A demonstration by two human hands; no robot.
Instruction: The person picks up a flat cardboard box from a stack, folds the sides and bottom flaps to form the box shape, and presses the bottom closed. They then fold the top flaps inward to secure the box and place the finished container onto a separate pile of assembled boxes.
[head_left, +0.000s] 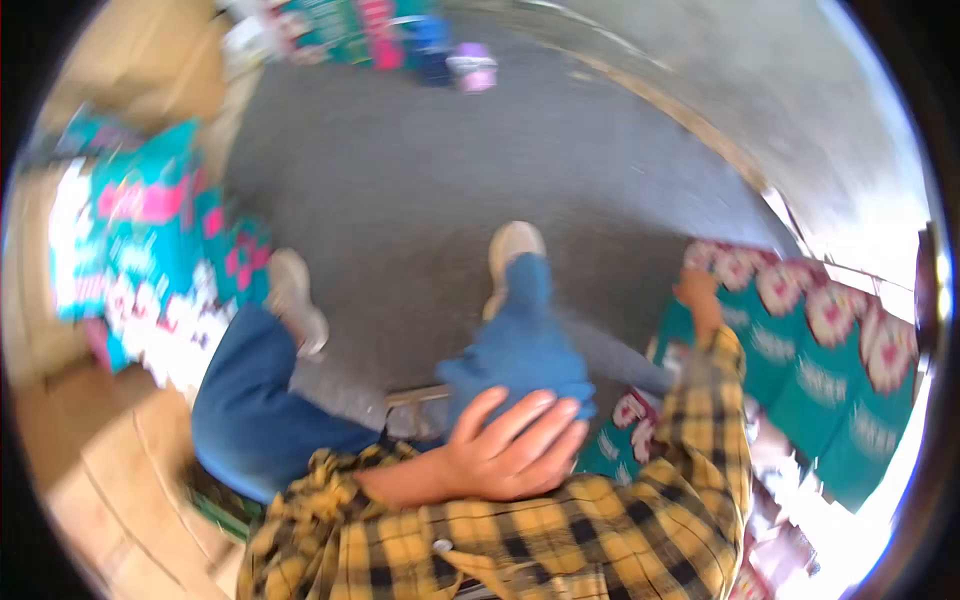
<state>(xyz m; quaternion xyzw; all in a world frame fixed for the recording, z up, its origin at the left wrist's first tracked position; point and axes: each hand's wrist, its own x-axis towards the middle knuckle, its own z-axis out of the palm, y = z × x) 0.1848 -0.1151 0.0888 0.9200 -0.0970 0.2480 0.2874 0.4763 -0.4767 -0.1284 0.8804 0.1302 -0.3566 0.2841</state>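
Note:
My left hand (515,445) lies across the bent knee of my blue trousers (520,365), palm down with its fingers spread. It holds nothing. Off to the right, my right hand (700,295) touches the near left edge of a row of teal packages (800,370) with dark red and white flower-like prints. Its fingers look bent, but blur hides whether they grip a package. Yellow and black plaid sleeves cover both arms. Part of another teal printed package (620,440) shows between my knee and right forearm.
Teal and pink printed bags (150,230) are piled on the left beside cardboard boxes (130,480). Beyond my shoes lies a grey floor (400,150). At its far side stand a blue container (430,50), a lilac one (473,68) and more teal packs. A pale wall (800,110) rises at right.

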